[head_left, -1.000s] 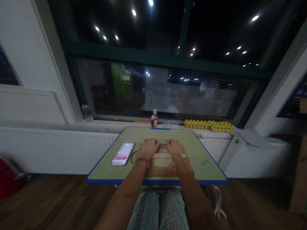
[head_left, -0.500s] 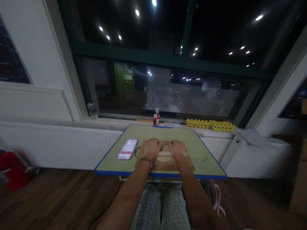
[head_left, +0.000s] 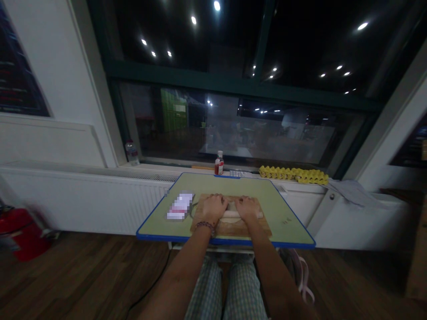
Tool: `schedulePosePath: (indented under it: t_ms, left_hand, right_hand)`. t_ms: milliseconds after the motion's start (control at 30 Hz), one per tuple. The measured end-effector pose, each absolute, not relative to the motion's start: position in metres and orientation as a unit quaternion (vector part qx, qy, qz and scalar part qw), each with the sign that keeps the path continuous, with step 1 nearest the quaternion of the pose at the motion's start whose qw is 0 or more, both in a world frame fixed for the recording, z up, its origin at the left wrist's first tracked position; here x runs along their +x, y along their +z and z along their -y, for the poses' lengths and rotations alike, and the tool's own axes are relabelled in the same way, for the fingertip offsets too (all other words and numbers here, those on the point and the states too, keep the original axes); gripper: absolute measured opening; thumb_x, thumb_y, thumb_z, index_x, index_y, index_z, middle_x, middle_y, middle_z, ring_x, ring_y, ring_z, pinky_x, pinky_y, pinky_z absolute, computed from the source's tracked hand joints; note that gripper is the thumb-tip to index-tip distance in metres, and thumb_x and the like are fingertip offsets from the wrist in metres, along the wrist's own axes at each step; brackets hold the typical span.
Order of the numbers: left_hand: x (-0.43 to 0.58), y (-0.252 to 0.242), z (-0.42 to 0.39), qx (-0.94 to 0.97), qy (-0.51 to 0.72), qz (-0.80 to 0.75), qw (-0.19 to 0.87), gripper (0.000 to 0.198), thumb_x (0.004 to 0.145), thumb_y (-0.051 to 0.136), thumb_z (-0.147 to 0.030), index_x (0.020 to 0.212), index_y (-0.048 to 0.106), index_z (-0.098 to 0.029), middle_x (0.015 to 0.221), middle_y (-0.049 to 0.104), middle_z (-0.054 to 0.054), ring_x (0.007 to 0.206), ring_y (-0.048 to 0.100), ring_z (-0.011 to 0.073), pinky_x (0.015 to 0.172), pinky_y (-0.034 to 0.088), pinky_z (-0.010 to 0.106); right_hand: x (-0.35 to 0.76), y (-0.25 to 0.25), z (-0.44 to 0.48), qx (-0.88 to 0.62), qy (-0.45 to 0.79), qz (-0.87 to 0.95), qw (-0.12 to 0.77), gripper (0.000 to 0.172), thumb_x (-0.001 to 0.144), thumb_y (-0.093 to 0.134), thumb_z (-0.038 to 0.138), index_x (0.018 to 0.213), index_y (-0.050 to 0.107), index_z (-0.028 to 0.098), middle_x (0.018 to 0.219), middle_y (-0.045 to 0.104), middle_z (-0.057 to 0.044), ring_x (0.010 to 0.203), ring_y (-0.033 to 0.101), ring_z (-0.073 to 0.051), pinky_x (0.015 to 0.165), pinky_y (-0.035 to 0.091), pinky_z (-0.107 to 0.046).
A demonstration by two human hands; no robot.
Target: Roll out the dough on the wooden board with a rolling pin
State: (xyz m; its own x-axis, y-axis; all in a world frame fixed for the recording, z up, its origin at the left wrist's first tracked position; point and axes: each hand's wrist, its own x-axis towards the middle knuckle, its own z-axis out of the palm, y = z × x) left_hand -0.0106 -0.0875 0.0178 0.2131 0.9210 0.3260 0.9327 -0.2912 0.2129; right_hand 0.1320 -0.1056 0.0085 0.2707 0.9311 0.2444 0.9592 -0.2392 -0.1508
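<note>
Rolling pin (head_left: 231,214) looks slightly nearer the wrists than a second ago, less dough (head_left: 231,221) showing there; left hand (head_left: 215,207) and right hand (head_left: 247,208) sit over it, fingers half-curled; can't tell if they're gripping; wooden board (head_left: 263,229) underneath

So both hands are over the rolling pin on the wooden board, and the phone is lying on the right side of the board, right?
Not quite: the phone is lying on the left side of the wooden board, as the head view shows. The left hand and right hand are indeed over the rolling pin.
</note>
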Motion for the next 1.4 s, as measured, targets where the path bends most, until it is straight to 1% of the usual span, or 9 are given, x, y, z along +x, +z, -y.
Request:
schedulePosePath:
  t_ms: [100, 200, 333, 467, 667, 833, 1033, 1233, 1400]
  left_hand:
    - [-0.010, 0.021, 0.088, -0.779, -0.189, 0.598, 0.006, 0.036, 0.096, 0.042, -0.031, 0.102, 0.073, -0.013, 0.103, 0.074, 0.014, 0.104, 0.067, 0.0253, 0.089, 0.048, 0.033]
    - [-0.010, 0.022, 0.088, -0.780, -0.187, 0.597, 0.002, 0.038, 0.096, 0.041, -0.032, 0.101, 0.073, -0.014, 0.104, 0.074, 0.014, 0.103, 0.067, 0.0248, 0.088, 0.048, 0.032]
    - [-0.011, 0.021, 0.085, -0.781, -0.184, 0.597, 0.003, 0.039, 0.096, 0.040, -0.033, 0.099, 0.074, -0.014, 0.101, 0.074, 0.014, 0.098, 0.069, 0.0247, 0.086, 0.049, 0.033]
    - [-0.011, 0.020, 0.084, -0.781, -0.189, 0.595, 0.003, 0.039, 0.096, 0.040, -0.032, 0.097, 0.074, -0.013, 0.100, 0.075, 0.015, 0.095, 0.070, 0.0240, 0.084, 0.050, 0.032]
    - [-0.011, 0.021, 0.085, -0.773, -0.195, 0.603, 0.001, 0.041, 0.096, 0.039, -0.033, 0.097, 0.074, -0.013, 0.101, 0.074, 0.015, 0.096, 0.070, 0.0245, 0.083, 0.051, 0.033]
    - [-0.011, 0.020, 0.082, -0.776, -0.190, 0.602, -0.002, 0.041, 0.097, 0.038, -0.033, 0.098, 0.074, -0.013, 0.100, 0.074, 0.016, 0.097, 0.069, 0.0244, 0.084, 0.050, 0.032]
    - [-0.010, 0.024, 0.081, -0.773, -0.176, 0.610, -0.011, 0.039, 0.097, 0.040, -0.033, 0.099, 0.074, -0.013, 0.104, 0.074, 0.014, 0.098, 0.069, 0.0232, 0.085, 0.049, 0.030]
    - [-0.010, 0.024, 0.077, -0.779, -0.180, 0.601, -0.007, 0.042, 0.098, 0.038, -0.035, 0.095, 0.074, -0.014, 0.101, 0.075, 0.014, 0.095, 0.070, 0.0239, 0.081, 0.050, 0.031]
    - [-0.009, 0.026, 0.077, -0.782, -0.186, 0.594, -0.008, 0.042, 0.099, 0.036, -0.034, 0.097, 0.074, -0.015, 0.103, 0.074, 0.013, 0.097, 0.069, 0.0217, 0.084, 0.049, 0.029]
  right_hand:
    - [0.132, 0.008, 0.104, -0.787, -0.052, 0.593, 0.163, 0.039, 0.097, 0.044, 0.038, 0.107, 0.074, 0.014, 0.110, 0.073, -0.017, 0.106, 0.067, -0.025, 0.092, 0.042, -0.032]
    - [0.132, 0.008, 0.103, -0.788, -0.047, 0.590, 0.172, 0.040, 0.096, 0.045, 0.040, 0.106, 0.074, 0.015, 0.108, 0.073, -0.016, 0.106, 0.067, -0.025, 0.093, 0.042, -0.032]
    - [0.133, 0.009, 0.102, -0.788, -0.037, 0.593, 0.163, 0.042, 0.096, 0.044, 0.042, 0.109, 0.074, 0.014, 0.109, 0.073, -0.017, 0.106, 0.067, -0.025, 0.093, 0.042, -0.032]
    - [0.133, 0.009, 0.102, -0.790, -0.037, 0.592, 0.152, 0.041, 0.097, 0.044, 0.041, 0.110, 0.074, 0.016, 0.111, 0.073, -0.016, 0.107, 0.066, -0.026, 0.093, 0.042, -0.032]
    - [0.133, 0.010, 0.102, -0.787, -0.047, 0.595, 0.156, 0.038, 0.096, 0.044, 0.037, 0.111, 0.073, 0.017, 0.112, 0.073, -0.015, 0.107, 0.067, -0.025, 0.093, 0.042, -0.032]
    - [0.133, 0.011, 0.100, -0.789, -0.040, 0.594, 0.149, 0.039, 0.096, 0.045, 0.038, 0.109, 0.074, 0.016, 0.112, 0.072, -0.016, 0.106, 0.067, -0.025, 0.091, 0.043, -0.031]
    - [0.135, 0.009, 0.094, -0.789, -0.029, 0.593, 0.159, 0.040, 0.096, 0.044, 0.041, 0.108, 0.074, 0.016, 0.111, 0.073, -0.015, 0.105, 0.067, -0.025, 0.090, 0.043, -0.032]
    - [0.135, 0.011, 0.091, -0.790, -0.027, 0.588, 0.172, 0.039, 0.095, 0.046, 0.041, 0.108, 0.074, 0.016, 0.110, 0.073, -0.015, 0.104, 0.068, -0.024, 0.090, 0.043, -0.031]
    - [0.135, 0.011, 0.089, -0.794, -0.032, 0.583, 0.169, 0.039, 0.095, 0.046, 0.041, 0.107, 0.074, 0.017, 0.108, 0.074, -0.015, 0.103, 0.068, -0.025, 0.088, 0.044, -0.032]
